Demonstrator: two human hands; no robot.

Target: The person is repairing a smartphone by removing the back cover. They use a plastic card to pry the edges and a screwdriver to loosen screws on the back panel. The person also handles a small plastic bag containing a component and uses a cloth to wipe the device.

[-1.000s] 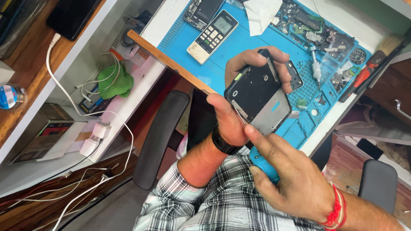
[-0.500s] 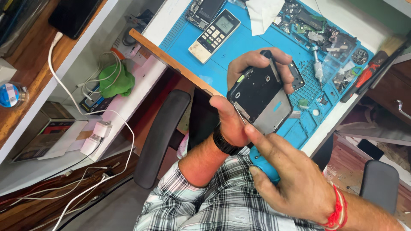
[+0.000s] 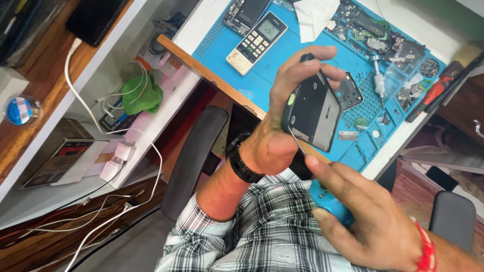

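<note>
Phone (image 3: 313, 112) clasped by left hand (image 3: 275, 136); right hand (image 3: 370, 219) hides blue tool (image 3: 325, 200).

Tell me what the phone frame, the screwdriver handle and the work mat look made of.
Phone frame: likely matte black plastic or metal; dull sheen, hard edges.
Screwdriver handle: probably smooth blue plastic, evenly coloured.
Work mat: looks like blue silicone or rubber; moulded grid and compartments, no gloss.

Both hands are bare. Left hand (image 3: 275, 143) has a chunky black wristwatch (image 3: 242, 161), right hand (image 3: 373, 221) a red thread wristband (image 3: 426, 249). Black-and-white plaid shirt (image 3: 262, 236), left sleeve rolled up the forearm.
</note>
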